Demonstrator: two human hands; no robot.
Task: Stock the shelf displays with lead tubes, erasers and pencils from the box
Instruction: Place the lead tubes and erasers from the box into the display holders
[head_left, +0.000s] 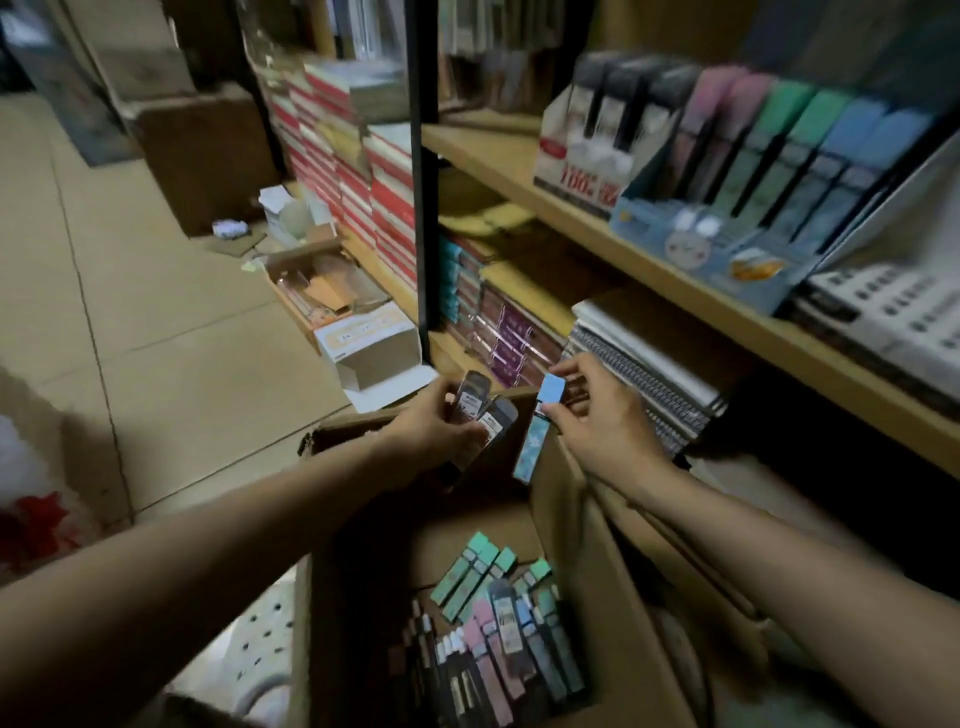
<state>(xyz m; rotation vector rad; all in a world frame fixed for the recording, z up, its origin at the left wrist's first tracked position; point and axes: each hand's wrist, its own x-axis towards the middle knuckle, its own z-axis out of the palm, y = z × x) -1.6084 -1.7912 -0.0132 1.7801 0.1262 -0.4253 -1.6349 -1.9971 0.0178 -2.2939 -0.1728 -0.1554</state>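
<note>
Shelving (675, 291) of pale wood rises beyond and to the right of the cardboard box (587, 597), which serves as the landmark: on the board above and right of the box stands a tiered display (753, 208) already holding dark, pink, green and blue lead tubes, and just beyond the box's far right corner lies a stack of spiral notebooks (649, 374). Inside the box, at its near end, a heap of lead tubes (498, 623) in green, pink, blue and dark colours remains, so the stocking looks only partly done. Over the box's far rim the left hand (441, 431) curls around a small bundle of dark tubes (480, 415), fingers wrapped closely, though exactly how many it holds cannot be told. Beside it, above the same far rim, the right hand (602, 421) pinches the cap end of one blue tube (537, 431) between thumb and forefinger, the other fingers loosely spread, the tube hanging down toward the box. The step in hand appears to be gathering and sorting tubes by colour. Next, the blue tube probably needs lifting up and right from the box to the blue row of the display, and slotting in upright.
</note>
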